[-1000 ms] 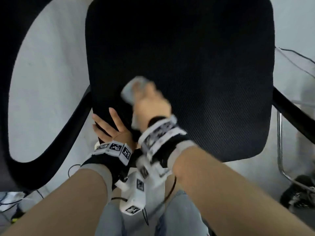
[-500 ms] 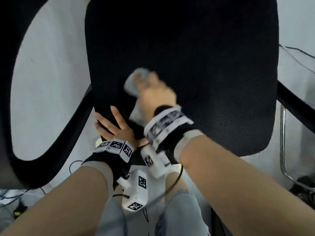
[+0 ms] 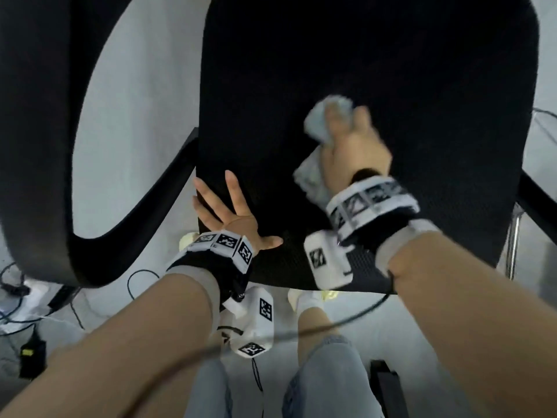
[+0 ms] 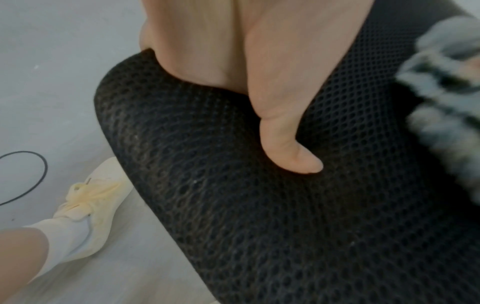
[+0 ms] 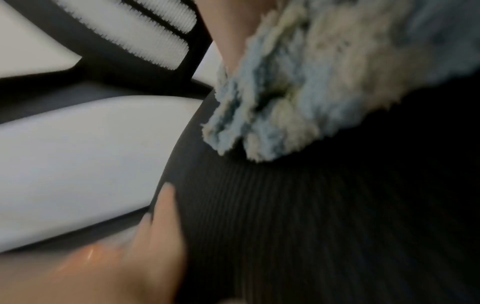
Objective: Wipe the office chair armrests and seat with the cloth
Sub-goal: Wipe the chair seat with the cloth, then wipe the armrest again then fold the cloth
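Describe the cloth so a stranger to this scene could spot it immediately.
Start from the big black mesh seat filling the middle of the head view. On it, toward its near right part, the right hand grips the cloth, a crumpled, fluffy, pale blue-grey bundle. It is the only light, fuzzy thing on the dark seat; the left hand lies flat and bare.

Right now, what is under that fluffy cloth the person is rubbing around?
Under the cloth lies the black mesh seat of the office chair; the right hand presses it down there. The patch of mesh directly beneath is covered, so its state cannot be seen.
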{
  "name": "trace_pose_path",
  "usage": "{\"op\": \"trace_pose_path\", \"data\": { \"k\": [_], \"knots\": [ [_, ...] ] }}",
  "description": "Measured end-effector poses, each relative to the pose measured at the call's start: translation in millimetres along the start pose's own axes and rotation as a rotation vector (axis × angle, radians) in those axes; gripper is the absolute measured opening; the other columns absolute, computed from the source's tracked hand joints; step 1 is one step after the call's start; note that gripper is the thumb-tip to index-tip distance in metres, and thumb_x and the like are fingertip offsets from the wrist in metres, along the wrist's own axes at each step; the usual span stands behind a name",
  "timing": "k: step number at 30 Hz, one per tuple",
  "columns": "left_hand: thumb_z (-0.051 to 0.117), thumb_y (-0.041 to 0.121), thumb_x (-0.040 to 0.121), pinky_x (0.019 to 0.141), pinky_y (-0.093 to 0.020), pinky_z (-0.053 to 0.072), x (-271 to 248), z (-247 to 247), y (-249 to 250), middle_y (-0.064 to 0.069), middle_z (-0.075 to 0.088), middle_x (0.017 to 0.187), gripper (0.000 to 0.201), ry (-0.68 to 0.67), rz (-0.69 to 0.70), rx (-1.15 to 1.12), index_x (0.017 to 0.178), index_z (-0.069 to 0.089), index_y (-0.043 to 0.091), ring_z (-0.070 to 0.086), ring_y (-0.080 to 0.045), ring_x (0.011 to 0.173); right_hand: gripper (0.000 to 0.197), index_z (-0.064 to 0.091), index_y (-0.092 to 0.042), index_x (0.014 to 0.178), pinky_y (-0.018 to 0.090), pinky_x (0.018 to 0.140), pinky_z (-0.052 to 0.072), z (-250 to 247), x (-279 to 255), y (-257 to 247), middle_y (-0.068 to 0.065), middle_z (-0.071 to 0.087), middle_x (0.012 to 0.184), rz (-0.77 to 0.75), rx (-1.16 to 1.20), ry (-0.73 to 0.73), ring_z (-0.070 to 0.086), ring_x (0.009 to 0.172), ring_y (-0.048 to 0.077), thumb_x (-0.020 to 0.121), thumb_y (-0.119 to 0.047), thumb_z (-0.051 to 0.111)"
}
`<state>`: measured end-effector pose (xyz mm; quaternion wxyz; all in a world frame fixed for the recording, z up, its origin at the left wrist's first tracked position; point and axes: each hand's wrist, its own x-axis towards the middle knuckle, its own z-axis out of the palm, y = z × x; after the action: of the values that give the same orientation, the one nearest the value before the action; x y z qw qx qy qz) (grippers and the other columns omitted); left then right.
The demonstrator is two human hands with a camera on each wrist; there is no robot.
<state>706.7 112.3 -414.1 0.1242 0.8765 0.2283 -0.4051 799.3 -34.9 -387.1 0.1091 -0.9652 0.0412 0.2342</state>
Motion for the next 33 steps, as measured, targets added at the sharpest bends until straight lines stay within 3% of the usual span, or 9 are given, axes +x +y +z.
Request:
{"op": "trace_pose_path", "data": {
  "k": [5,9,12,15,21,24,26,29,33],
  "knots": [
    [0.075,0.045,0.066,0.115,-0.049,0.010,-26.6,-17.8,0.3,-0.017,-0.030,0.150,0.126,-0.013,0.015,0.037,0.140,-0.025,0.031,-0.005,-0.042,0.141,0.056,0.031,-0.038,0.140,0.036,0.089,0.045,-4.0,-51.7,1.0,0.005,0.042,0.120,-0.363,-0.006,-0.354,0.051,0.105,0.025,0.090,-0.016,0.045],
    [0.062,0.034,0.083,0.113,-0.041,0.023,-42.6,-60.2,-8.5,-0.015,-0.021,0.154,0.094,-0.220,0.066,-0.008,0.145,-0.008,0.033,0.005,-0.037,0.143,0.052,0.038,-0.037,0.136,0.034,0.082,0.046,-71.0,-57.6,19.6,0.004,0.042,0.112,-0.159,0.080,-0.239,0.053,0.096,0.024,0.089,-0.016,0.048],
    [0.053,0.029,0.089,0.110,-0.031,0.029,-60.4,-96.3,-11.1,-0.012,0.018,0.154,0.065,-0.334,0.188,-0.194,0.145,0.021,0.022,0.027,-0.028,0.139,0.045,0.045,-0.031,0.131,0.026,0.072,0.036,-114.5,-57.5,3.5,0.002,0.038,0.102,-0.087,0.175,-0.157,0.049,0.085,0.021,0.090,-0.014,0.049],
    [0.053,0.025,0.090,0.105,-0.029,0.035,-80.4,-125.7,-11.2,-0.009,0.047,0.140,0.052,-0.305,0.278,-0.375,0.139,0.037,0.020,0.045,-0.022,0.128,0.046,0.043,-0.032,0.133,0.026,0.073,0.035,-139.2,-56.0,-28.4,0.000,0.037,0.102,-0.090,0.223,-0.082,0.046,0.084,0.019,0.090,-0.018,0.050],
    [0.054,0.020,0.090,0.101,-0.027,0.040,-99.7,-184.2,-25.9,-0.004,0.060,0.124,0.039,-0.213,0.404,-0.648,0.129,0.050,0.022,0.055,-0.017,0.116,0.052,0.038,-0.029,0.137,0.028,0.082,0.042,-158.2,-64.0,-91.9,0.005,0.040,0.112,-0.200,0.293,-0.029,0.049,0.093,0.021,0.088,-0.024,0.055],
    [0.055,0.011,0.089,0.086,-0.026,0.049,-103.7,-211.9,-47.8,0.000,0.068,0.101,0.024,-0.055,0.479,-0.939,0.106,0.063,0.026,0.064,-0.011,0.094,0.062,0.030,-0.026,0.142,0.024,0.082,0.040,-163.4,-67.9,-128.4,0.009,0.035,0.122,-0.285,0.283,-0.017,0.041,0.091,0.014,0.087,-0.023,0.057],
    [0.054,0.005,0.088,0.071,-0.018,0.051,-100.1,-227.8,-69.2,0.005,0.067,0.086,0.023,0.077,0.426,-1.147,0.094,0.063,0.026,0.064,-0.005,0.078,0.065,0.026,-0.025,0.143,0.027,0.082,0.044,-168.1,-67.0,-155.8,0.011,0.032,0.122,-0.340,0.261,0.017,0.041,0.090,0.016,0.086,-0.022,0.056],
    [0.054,-0.002,0.086,0.067,-0.011,0.048,-83.5,-235.4,-105.6,0.004,0.061,0.087,0.025,0.244,0.299,-1.211,0.109,0.060,0.008,0.058,-0.003,0.078,0.062,0.021,-0.022,0.144,0.034,0.083,0.047,-172.2,-55.1,-198.8,0.015,0.033,0.122,-0.409,0.118,0.082,0.046,0.089,0.023,0.090,-0.023,0.051],
    [0.054,0.007,0.089,0.093,-0.025,0.041,-67.6,-217.2,-127.1,-0.006,0.053,0.116,0.046,-0.082,0.199,-1.121,0.133,0.042,0.006,0.049,-0.010,0.102,0.050,0.019,-0.015,0.144,0.042,0.084,0.045,-169.4,-15.1,-245.4,0.018,0.033,0.137,-0.256,-0.188,0.077,0.049,0.113,0.035,0.098,-0.016,0.036]
  ]
}}
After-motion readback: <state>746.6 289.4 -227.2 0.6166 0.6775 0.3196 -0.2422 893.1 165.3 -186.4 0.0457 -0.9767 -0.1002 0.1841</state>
